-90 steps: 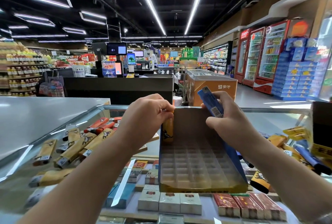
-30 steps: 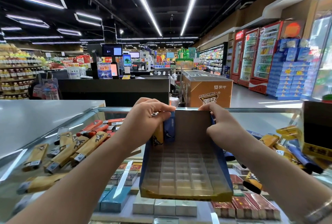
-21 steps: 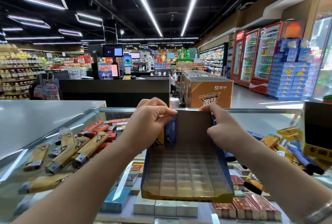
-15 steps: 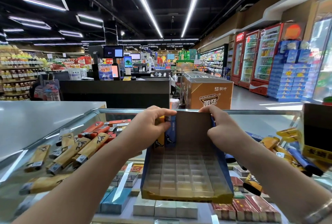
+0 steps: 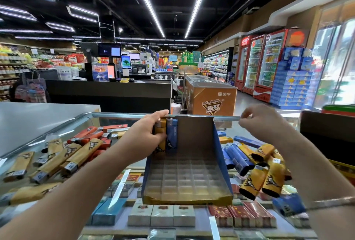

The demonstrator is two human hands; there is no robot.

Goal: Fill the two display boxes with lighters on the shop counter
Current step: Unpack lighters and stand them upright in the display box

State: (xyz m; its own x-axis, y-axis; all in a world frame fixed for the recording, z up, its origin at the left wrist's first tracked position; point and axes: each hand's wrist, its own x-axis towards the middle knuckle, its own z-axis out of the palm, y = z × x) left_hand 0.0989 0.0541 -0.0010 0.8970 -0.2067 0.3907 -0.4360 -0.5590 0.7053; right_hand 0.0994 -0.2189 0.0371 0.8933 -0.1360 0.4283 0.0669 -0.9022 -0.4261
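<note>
1. At the centre of the frame, on the glass shop counter, stands an open display box with blue side walls, a brown back panel and a yellow front lip; most of its clear gridded tray shows no lighters.
2. In the upper left corner of the box two lighters stand upright side by side: a yellow lighter and, just to its right, a blue lighter.
3. The left hand lies against the box's left wall, its fingers curled round the yellow lighter, with fingertips over the box's top edge.
4. The right hand is in the air above and right of the box's upper right corner, touching nothing; its fingers are loosely bent with thumb and forefinger close together, and nothing shows between them.
5. In the left part of the frame a heap of loose lighters, yellow and orange, lies on the glass.
6. To the right of the box lies a second heap of lighters, blue and yellow, partly under the right forearm.
7. Below the glass, along the bottom of the frame, rows of cigarette packs show.
8. At the right edge sits a dark box; what it holds cannot be told.
</note>
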